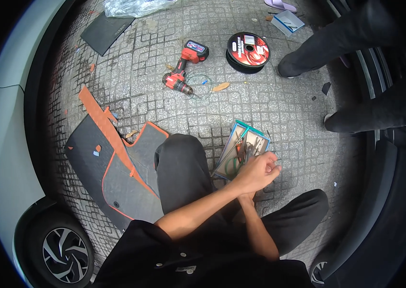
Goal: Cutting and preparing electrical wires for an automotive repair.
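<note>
On the paving (304,158), the left hand (260,172) hangs over the tool tray (255,129) while the mat (135,180) lies aside

Right in front of the seated person, here's the action: the tray sits on the ground, just beyond the bent knees, with tools (244,150) and a green coil (232,166) inside. The left hand covers its near right corner, fingers loosely curled; whether that grip holds anything, I can't tell. The right hand (246,196) is tucked under the left wrist, mostly hidden, so its grip can't be told either.

And how far along are we? Orange edging (103,183) lines the stretches of the mat's rim in sight, so that part looks finished there. But a long orange strip (109,127) lies loose across it, and whether it's an offcut or unused stock, the view won't say!

At the tray, I'd call it mid-job: no tool shows lifted clear. Farther out, the red drill (176,79) lies on its side, the spool (248,50) stands just beside it, and neither has a hand on it.
</note>
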The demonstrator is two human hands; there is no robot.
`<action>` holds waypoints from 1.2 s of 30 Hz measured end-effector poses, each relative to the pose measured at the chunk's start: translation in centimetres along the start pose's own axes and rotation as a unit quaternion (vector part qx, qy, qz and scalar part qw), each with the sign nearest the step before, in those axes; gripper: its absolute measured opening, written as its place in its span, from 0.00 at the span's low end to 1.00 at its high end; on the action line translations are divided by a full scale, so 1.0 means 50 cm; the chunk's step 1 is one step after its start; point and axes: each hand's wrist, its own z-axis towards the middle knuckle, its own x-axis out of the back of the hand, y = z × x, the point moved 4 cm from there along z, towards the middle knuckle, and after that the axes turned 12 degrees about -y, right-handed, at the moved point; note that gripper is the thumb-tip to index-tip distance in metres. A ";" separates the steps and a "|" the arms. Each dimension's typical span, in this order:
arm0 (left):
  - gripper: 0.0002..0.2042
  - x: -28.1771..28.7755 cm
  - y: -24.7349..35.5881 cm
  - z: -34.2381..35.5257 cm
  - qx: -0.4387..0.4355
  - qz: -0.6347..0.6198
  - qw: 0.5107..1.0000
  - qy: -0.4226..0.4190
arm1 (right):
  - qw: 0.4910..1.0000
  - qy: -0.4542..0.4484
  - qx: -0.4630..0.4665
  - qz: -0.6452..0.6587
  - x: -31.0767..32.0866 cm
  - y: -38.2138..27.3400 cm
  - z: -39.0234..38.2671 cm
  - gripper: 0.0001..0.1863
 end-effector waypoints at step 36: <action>0.36 0.870 -0.127 0.126 0.227 0.685 0.692 -0.014 | 0.999 0.030 -0.010 0.036 0.475 -0.383 -0.277 0.19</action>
